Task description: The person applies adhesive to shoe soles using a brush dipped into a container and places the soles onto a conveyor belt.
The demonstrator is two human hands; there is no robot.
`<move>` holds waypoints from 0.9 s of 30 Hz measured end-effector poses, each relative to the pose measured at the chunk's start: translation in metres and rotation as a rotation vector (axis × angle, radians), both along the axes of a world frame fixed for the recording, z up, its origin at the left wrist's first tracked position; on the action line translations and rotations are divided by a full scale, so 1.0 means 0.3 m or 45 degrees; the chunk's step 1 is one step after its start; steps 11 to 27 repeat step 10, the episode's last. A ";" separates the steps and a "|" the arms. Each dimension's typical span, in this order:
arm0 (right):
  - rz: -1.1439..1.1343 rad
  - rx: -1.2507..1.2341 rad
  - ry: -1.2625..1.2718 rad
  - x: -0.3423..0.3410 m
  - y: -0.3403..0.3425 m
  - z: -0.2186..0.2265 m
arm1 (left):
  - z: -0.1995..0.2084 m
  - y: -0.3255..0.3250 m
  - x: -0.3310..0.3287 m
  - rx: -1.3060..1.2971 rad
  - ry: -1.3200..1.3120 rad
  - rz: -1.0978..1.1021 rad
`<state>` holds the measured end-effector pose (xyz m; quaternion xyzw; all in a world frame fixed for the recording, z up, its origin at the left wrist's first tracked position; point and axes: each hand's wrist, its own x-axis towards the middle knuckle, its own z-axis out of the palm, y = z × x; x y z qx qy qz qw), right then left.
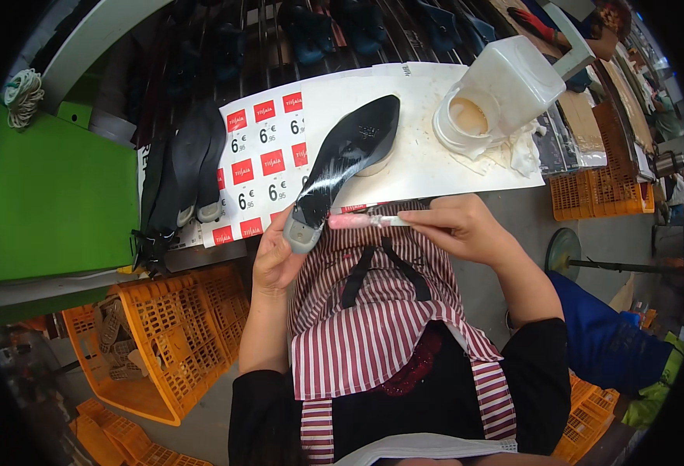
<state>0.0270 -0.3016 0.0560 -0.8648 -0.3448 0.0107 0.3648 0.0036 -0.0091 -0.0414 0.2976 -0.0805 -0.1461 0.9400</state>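
A black shoe sole (pixel 353 144), wet and shiny on its upward face, has a pale grey heel end. My left hand (pixel 273 260) is closed on that heel end, and the toe points away over the papered table. In my right hand (pixel 462 225) I grip a small brush (pixel 357 221), its pink tip beside the sole near the heel; whether they touch I cannot tell. Behind the sole's edge, something round and pale partly shows. A white plastic container (pixel 524 74) with milky liquid in its round opening stands right of the sole.
More dark soles (pixel 194 163) lie at the table's left. Dark shoes (pixel 307 35) hang on a rack beyond. A crumpled white cloth (pixel 522 155) lies by the container. An orange crate (pixel 171 334) with soles stands lower left; a person's blue-clad leg (pixel 614 334) is at right.
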 end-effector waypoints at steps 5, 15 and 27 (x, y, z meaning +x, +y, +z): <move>-0.488 0.141 0.010 -0.038 -0.024 0.002 | -0.014 -0.094 -0.058 0.158 -0.009 -0.119; -0.437 -0.108 -0.023 -0.076 0.005 -0.020 | 0.000 -0.149 -0.074 0.264 0.020 -0.157; -0.437 -0.108 -0.023 -0.076 0.005 -0.020 | 0.000 -0.149 -0.074 0.264 0.020 -0.157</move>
